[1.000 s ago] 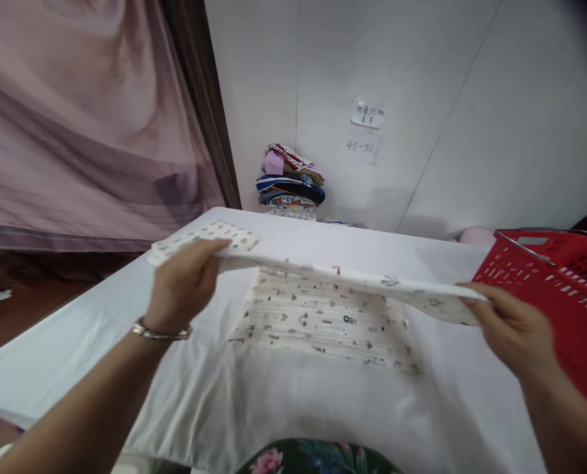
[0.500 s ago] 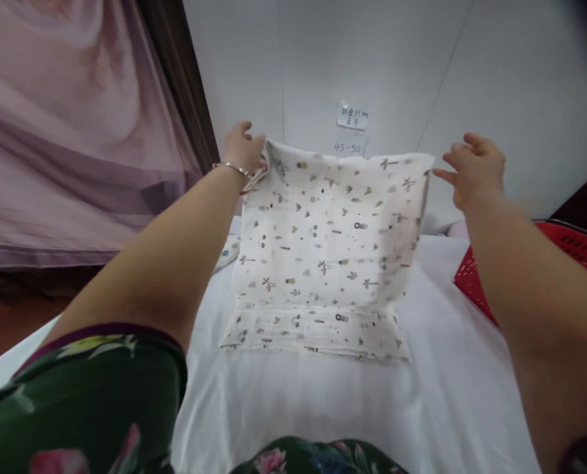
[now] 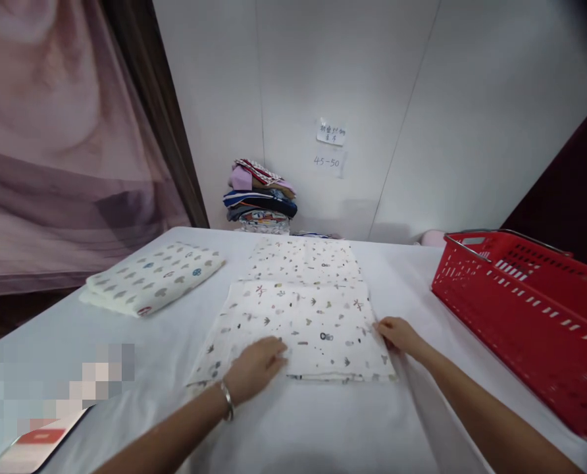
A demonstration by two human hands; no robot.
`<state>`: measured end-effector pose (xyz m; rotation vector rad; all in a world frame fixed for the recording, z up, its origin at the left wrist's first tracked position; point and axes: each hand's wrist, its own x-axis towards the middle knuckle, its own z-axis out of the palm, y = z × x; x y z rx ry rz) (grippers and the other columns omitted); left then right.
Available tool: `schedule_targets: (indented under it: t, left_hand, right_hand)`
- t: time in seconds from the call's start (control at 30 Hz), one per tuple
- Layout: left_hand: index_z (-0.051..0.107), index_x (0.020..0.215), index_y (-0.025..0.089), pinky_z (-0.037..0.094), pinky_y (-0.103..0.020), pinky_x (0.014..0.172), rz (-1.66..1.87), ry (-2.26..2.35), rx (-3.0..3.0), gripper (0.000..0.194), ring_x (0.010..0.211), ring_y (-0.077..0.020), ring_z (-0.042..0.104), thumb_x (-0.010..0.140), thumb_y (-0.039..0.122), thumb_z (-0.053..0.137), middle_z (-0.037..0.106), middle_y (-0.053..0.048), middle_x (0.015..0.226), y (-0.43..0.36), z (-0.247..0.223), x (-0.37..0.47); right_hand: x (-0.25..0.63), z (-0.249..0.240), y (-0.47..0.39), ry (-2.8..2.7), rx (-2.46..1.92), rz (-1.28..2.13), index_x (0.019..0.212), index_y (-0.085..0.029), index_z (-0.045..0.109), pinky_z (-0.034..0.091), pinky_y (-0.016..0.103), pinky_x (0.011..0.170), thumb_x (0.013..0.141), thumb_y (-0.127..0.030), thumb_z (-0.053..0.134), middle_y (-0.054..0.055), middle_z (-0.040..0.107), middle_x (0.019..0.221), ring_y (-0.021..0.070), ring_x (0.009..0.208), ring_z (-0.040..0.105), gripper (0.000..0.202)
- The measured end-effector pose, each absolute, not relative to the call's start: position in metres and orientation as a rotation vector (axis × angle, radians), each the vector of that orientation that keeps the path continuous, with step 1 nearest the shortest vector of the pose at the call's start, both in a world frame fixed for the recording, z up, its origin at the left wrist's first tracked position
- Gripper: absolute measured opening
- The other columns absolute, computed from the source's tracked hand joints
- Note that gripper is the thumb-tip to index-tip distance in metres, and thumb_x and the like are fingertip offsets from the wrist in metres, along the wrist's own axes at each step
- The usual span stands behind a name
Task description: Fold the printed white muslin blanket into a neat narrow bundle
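Grip, left hand [image 3: 254, 370]: released, back uppermost, fingers apart and laid over the near left part of the printed cloth [image 3: 301, 306]. Grip, right hand [image 3: 399, 334]: fingertips at the cloth's right edge; cannot tell whether they pinch it or only touch.

Cloth position: flat on the white-covered table [image 3: 337, 428], centred before the person, between both hands. Near panel folded in layers; thinner far panel runs on behind it toward the wall [image 3: 293, 79]. Orientation: near edge faces the person, roughly level left to right; sides converge going away. Near panel appears longer crosswise than deep. Long axis of whole piece: cannot tell, depth being foreshortened.

Surroundings: left, a folded heart-print cloth [image 3: 155, 276], long axis slanting from near left to far right. Right, well apart from the printed cloth, a red basket [image 3: 515, 329], its long side angled from far left to near right. Beyond the table's far edge, a stack of folded fabrics [image 3: 261, 201] near the wall.
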<state>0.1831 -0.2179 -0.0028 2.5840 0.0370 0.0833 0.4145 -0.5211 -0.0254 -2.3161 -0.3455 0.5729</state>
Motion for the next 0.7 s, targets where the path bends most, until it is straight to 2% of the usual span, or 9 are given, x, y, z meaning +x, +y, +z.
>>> schedule_targets:
  t: [0.13,0.3,0.37,0.47,0.53,0.57,0.6,0.7]
  left_hand:
    - [0.063,0.093,0.021,0.046,-0.033,0.08,0.151,-0.106,2.55,0.019,0.091,-0.0191,0.056,0.082,0.022,0.048,0.063,-0.005,0.095,-0.256,-0.01,0.171]
    - [0.063,0.099,0.022,0.046,-0.036,0.083,0.163,-0.175,2.442,0.022,0.094,-0.0212,0.056,0.081,0.022,0.051,0.063,-0.006,0.1,-0.295,0.002,0.181]
    - [0.062,0.103,0.023,0.045,-0.037,0.086,0.172,-0.171,2.383,0.025,0.097,-0.0219,0.055,0.079,0.023,0.053,0.063,-0.006,0.103,-0.308,0.007,0.186]
    - [0.054,0.118,0.026,0.045,-0.038,0.085,0.175,-0.062,2.238,0.044,0.097,-0.022,0.054,0.075,0.032,0.062,0.059,-0.007,0.114,-0.326,0.016,0.191]
    - [0.044,0.127,0.027,0.047,-0.035,0.08,0.178,0.046,2.075,0.063,0.093,-0.0207,0.055,0.07,0.04,0.067,0.055,-0.007,0.12,-0.335,0.023,0.194]
    - [0.042,0.128,0.026,0.047,-0.034,0.077,0.189,0.093,1.98,0.066,0.091,-0.0197,0.056,0.069,0.042,0.067,0.055,-0.007,0.119,-0.338,0.027,0.195]
    - [0.044,0.125,0.024,0.047,-0.032,0.074,0.209,0.132,1.887,0.062,0.087,-0.0186,0.056,0.07,0.041,0.067,0.057,-0.007,0.114,-0.34,0.03,0.195]
    - [0.057,0.098,0.019,0.045,-0.027,0.067,0.285,0.189,1.65,0.03,0.075,-0.0154,0.056,0.075,0.037,0.061,0.062,-0.003,0.087,-0.333,0.04,0.192]
  right_hand:
    - [0.398,-0.032,-0.52,-0.464,-2.476,0.43,0.068,-0.019,0.051,0.033,0.022,0.049,0.077,-0.032,0.057,-0.003,0.053,0.057,0.012,0.053,0.049,0.017]
    - [0.395,-0.004,-0.515,-0.595,-2.609,0.071,0.058,-0.018,0.046,0.028,0.025,0.055,0.07,-0.024,0.059,0.0,0.053,0.067,0.0142,0.065,0.047,0.019]
    - [0.386,0.01,-0.51,-0.532,-2.442,0.07,0.057,-0.019,0.043,0.027,0.025,0.052,0.069,-0.027,0.06,-0.001,0.048,0.062,0.0132,0.06,0.043,0.022]
    - [0.36,0.031,-0.493,-0.418,-1.903,0.41,0.062,-0.02,0.04,0.027,0.023,0.046,0.073,-0.037,0.061,-0.006,0.039,0.052,0.0106,0.049,0.038,0.029]
    - [0.336,0.046,-0.476,-0.4,-1.559,0.565,0.067,-0.02,0.042,0.027,0.022,0.043,0.073,-0.04,0.063,-0.006,0.042,0.053,0.0094,0.046,0.039,0.03]
    - [0.324,0.052,-0.467,-0.405,-1.45,0.599,0.069,-0.02,0.043,0.027,0.022,0.042,0.072,-0.04,0.065,-0.006,0.045,0.055,0.0093,0.046,0.041,0.03]
    - [0.312,0.059,-0.458,-0.426,-1.376,0.621,0.07,-0.02,0.045,0.028,0.021,0.042,0.071,-0.038,0.068,-0.006,0.047,0.056,0.0089,0.046,0.042,0.029]
    - [0.287,0.071,-0.44,-0.568,-1.269,0.669,0.077,-0.019,0.055,0.035,0.021,0.044,0.07,-0.032,0.071,-0.005,0.052,0.06,0.0085,0.049,0.046,0.022]
